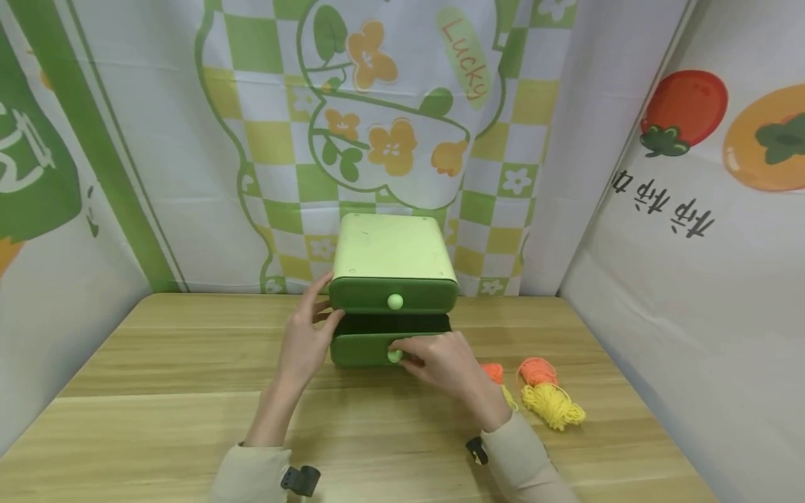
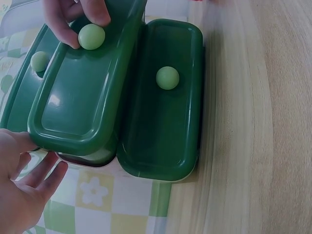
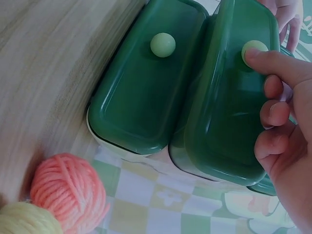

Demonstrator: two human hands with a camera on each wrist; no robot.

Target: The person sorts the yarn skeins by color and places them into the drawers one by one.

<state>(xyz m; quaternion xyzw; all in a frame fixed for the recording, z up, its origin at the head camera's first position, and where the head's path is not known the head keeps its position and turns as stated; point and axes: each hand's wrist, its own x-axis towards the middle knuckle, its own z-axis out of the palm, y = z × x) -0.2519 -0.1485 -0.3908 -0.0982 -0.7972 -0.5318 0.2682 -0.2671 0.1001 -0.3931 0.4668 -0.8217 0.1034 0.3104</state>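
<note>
Leftmost, to the left of the grip, the left hand (image 1: 306, 337) lies against the side of the green box (image 1: 393, 244), fingers spread rather than wrapped round anything, its thumb by the near end of the middle drawer (image 1: 361, 349); how hard it presses I cannot tell. Above the grip sits the top drawer (image 1: 358, 295), flush with the box. The middle drawer juts out toward the person, with a dark opening behind its front, and below the grip the bottom drawer (image 2: 158, 124) is shut. At the grip itself, the right hand (image 1: 440, 356) has thumb and forefinger pinched on the middle knob (image 1: 394, 356). Right of the grip, well apart, orange yarn (image 1: 538, 372) and yellow yarn (image 1: 552, 405) lie on the table (image 1: 157, 419), with more partly hidden behind the right wrist. The step in hand looks like sliding the middle drawer, whether outward or inward I cannot tell; the next move calls for a straight, level slide, with the left hand bracing the box.
</note>
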